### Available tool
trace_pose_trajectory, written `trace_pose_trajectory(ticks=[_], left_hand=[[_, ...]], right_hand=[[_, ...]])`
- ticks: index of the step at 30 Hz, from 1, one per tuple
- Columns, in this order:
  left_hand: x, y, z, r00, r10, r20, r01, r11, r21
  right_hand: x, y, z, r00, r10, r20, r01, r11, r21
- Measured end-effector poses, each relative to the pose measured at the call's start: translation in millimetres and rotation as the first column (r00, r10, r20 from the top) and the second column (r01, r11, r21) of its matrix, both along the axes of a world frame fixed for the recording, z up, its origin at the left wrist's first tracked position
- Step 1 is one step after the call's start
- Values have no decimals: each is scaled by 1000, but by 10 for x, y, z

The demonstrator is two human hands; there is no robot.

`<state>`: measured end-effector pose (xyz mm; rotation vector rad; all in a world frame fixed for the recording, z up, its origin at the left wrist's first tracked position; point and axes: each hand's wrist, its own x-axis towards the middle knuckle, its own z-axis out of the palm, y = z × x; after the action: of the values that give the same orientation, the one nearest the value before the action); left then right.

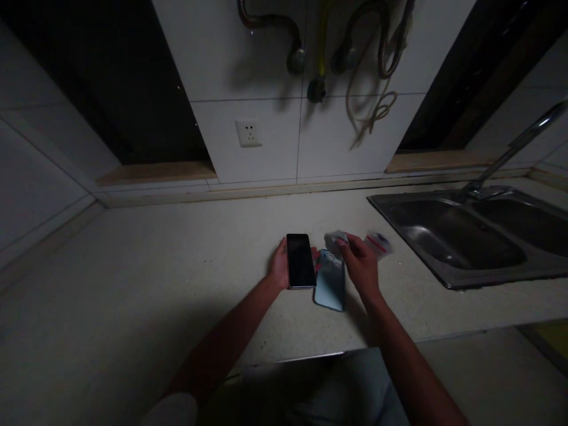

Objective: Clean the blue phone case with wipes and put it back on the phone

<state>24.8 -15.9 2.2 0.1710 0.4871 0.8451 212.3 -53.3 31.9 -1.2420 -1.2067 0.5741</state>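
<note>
A black smartphone (pixel 300 261) lies face up in my left hand (pixel 279 265), with the thumb along its left edge and fingertips showing past its right edge. Its screen is dark. My right hand (pixel 361 260) pinches a crumpled pale cloth or wipe (pixel 336 241), held above and to the right of the phone. Under that hand, on the counter, rests a light blue phone case (pixel 331 285), its upper part partly covered by the cloth. Just right of my right hand is a small clear plastic bag with a red strip (pixel 377 242), partly hidden behind the hand.
The pale countertop (pixel 177 254) runs along a tiled wall with a power socket (pixel 248 134). A double steel sink (pixel 457 236) with a tall faucet (pixel 510 154) is set in at the right. Pipes and a looped cord (pixel 375 115) hang on the wall above. The room is dim.
</note>
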Motion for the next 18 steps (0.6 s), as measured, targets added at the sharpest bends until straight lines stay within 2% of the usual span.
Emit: trace_pose_trajectory(ticks=[3, 5, 7, 9, 12, 15, 18], left_hand=[[12, 13, -5, 999, -30, -19, 29, 999, -22], [28, 19, -19, 999, -6, -51, 4, 999, -43], [45, 27, -44, 998, 41, -53, -44, 998, -43], [50, 39, -73, 997, 76, -4, -76, 996, -35], [27, 55, -104, 994, 53, 92, -47, 997, -66], [-12, 54, -114, 993, -15, 118, 28, 994, -108], [-27, 40, -123, 993, 14, 118, -4, 997, -83]], right_hand=[[-220, 353, -38, 941, 67, 332, -88, 995, 49], [-400, 498, -116, 839, 180, 513, -203, 979, -11], [-583, 536, -197, 701, 297, 649, -330, 941, -73], [-725, 472, -258, 582, 344, 737, -411, 906, -100], [-779, 248, -300, 481, 360, 799, -450, 884, -127], [-648, -38, -309, 386, 381, 840, -514, 845, -147], [-453, -322, -304, 344, 367, 864, -576, 809, -114]])
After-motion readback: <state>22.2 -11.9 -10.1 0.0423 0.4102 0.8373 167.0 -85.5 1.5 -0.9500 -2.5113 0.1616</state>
